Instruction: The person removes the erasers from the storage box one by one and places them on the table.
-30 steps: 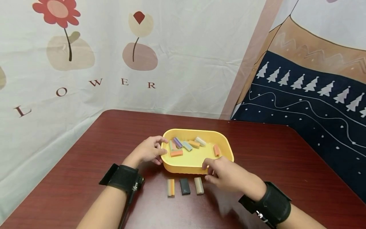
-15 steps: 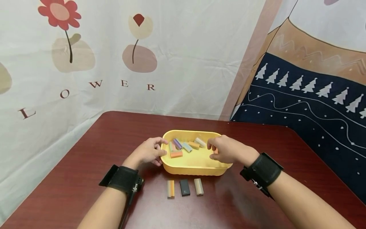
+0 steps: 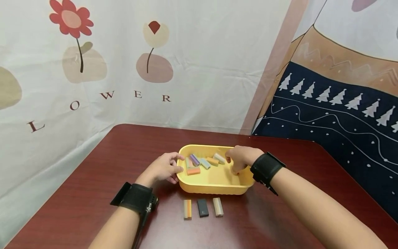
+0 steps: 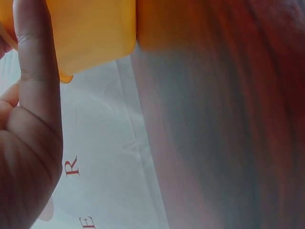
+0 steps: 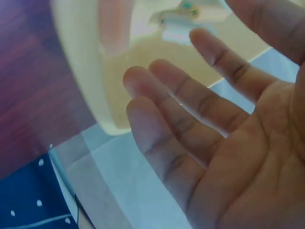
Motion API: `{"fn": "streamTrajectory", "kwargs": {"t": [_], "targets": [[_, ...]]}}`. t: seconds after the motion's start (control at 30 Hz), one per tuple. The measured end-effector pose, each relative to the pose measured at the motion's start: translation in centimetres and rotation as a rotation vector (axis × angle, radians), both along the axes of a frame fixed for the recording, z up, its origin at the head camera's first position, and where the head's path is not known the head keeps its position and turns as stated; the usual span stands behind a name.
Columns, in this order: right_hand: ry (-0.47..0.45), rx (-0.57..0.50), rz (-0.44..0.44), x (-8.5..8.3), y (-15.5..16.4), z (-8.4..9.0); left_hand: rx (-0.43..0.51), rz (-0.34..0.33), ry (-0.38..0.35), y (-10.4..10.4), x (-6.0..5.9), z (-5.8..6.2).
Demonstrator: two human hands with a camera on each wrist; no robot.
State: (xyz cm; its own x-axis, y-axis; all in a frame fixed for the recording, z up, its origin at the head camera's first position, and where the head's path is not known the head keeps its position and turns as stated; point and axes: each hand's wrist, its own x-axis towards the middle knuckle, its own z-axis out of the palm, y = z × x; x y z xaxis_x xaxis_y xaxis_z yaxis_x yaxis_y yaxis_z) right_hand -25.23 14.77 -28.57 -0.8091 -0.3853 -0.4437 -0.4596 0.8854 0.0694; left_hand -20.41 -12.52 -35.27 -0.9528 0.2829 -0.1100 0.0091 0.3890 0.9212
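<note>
A yellow plastic bin (image 3: 214, 189) stands on the table. My left hand (image 3: 164, 168) holds its left end, thumb and index finger at the rim; the left wrist view shows a finger along the bin's wall (image 4: 95, 33). My right hand (image 3: 243, 157) reaches down into the bin's right end, fingers spread with a gap between them. An orange block (image 5: 116, 24) lies near its fingertips in the right wrist view, hidden by the hand in the head view. Several small oblong blocks lie in the bin's left half, including a purple one (image 3: 195, 159), an orange one (image 3: 193, 171) and a whitish one (image 3: 219, 158).
In front of the bin, a yellow-striped block (image 3: 187, 209), a black block (image 3: 202, 208) and a beige block (image 3: 218, 207) lie in a row on the dark red table (image 3: 149, 138). A white cloth with printed flowers (image 3: 202, 69) hangs behind the table.
My right hand has moved from the bin's front rim up over the right end and down inside, covering the orange block. The left hand stays on the bin.
</note>
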Motion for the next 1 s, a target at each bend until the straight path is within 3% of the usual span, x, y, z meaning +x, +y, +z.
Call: {"fn": "streamTrajectory", "kwargs": {"t": [0.47, 0.8, 1.0], "targets": [[0.067, 0.175, 0.181, 0.6, -1.4, -0.9, -0.005, -0.009, 0.012, 0.2, 0.2, -0.1], [0.201, 0.111, 0.18, 1.0, -1.1, -1.6, -0.011, -0.013, 0.014, 0.1, 0.1, 0.1], [0.234, 0.116, 0.197, 1.0, -1.1, -1.7, -0.013, -0.028, 0.034, -0.2, 0.1, 0.2]]}}
